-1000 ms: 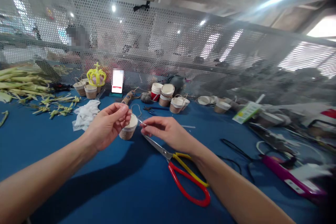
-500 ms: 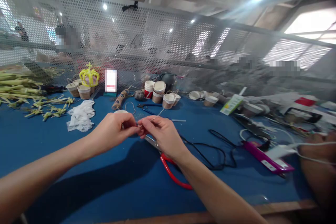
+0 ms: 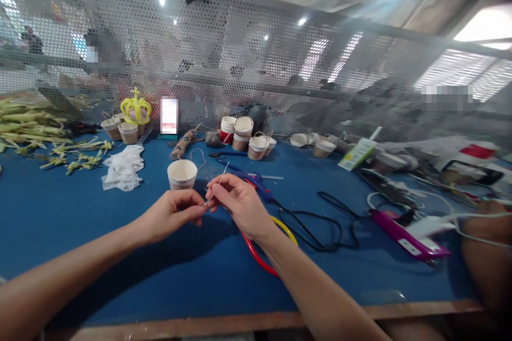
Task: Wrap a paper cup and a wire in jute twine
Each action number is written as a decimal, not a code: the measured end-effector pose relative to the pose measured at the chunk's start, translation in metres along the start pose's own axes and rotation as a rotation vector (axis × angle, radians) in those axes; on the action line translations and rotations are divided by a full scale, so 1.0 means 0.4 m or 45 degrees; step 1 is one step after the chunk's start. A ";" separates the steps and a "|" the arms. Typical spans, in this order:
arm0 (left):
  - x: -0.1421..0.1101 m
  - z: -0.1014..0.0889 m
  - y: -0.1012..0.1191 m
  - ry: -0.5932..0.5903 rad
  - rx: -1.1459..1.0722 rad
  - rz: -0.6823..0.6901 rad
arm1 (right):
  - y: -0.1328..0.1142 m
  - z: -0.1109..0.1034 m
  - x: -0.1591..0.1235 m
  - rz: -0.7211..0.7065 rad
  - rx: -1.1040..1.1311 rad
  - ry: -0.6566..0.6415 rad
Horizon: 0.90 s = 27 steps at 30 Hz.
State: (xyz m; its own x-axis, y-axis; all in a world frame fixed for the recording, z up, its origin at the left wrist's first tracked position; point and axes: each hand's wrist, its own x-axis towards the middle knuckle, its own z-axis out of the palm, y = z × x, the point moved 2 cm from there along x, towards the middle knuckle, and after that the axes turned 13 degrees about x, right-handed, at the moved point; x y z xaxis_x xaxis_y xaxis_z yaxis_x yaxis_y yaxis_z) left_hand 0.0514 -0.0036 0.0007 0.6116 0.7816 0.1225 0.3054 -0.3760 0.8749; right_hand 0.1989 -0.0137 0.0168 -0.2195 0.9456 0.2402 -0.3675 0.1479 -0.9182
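Observation:
My left hand [image 3: 172,216] and my right hand [image 3: 239,205] meet over the middle of the table. Between their fingertips runs a thin, pale twisted cord [image 3: 224,172], pinched by both; its free end sticks up above my right fingers. Whether it has wire in it I cannot tell. Just beyond my left hand stands an open paper cup [image 3: 182,175], white inside. Under my right hand and wrist lie scissors with red and yellow handles [image 3: 256,257], their blades hidden. Past the right fingers is a blue glue gun [image 3: 261,188], partly covered by the hand.
A black cable [image 3: 338,229] loops toward a purple power strip [image 3: 408,237] on the right. Small cups [image 3: 256,147], a twine spool [image 3: 184,144] and pliers [image 3: 230,154] line the back. White crumpled cloth [image 3: 124,168] and dried stalks [image 3: 32,128] lie left. Another person's arm [image 3: 486,245] shows at right.
Both hands have come down and slightly nearer, uncovering the cup and the glue gun. The cord has turned more upright in my fingers. The view has shifted slightly.

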 end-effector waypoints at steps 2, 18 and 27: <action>-0.001 0.006 -0.001 -0.052 -0.163 -0.052 | 0.004 -0.002 0.002 0.013 0.028 -0.013; -0.010 0.021 -0.001 -0.140 -0.517 -0.213 | 0.001 -0.003 0.003 -0.035 -0.103 0.035; -0.014 0.034 -0.014 -0.351 -0.924 -0.218 | -0.001 0.002 -0.002 0.085 0.008 -0.057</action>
State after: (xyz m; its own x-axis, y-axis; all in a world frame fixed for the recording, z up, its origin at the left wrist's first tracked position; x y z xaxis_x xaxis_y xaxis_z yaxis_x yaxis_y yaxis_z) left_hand 0.0560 -0.0125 -0.0112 0.7866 0.6124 -0.0785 -0.0829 0.2307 0.9695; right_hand 0.1987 -0.0147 0.0172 -0.2840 0.9392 0.1929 -0.3566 0.0834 -0.9305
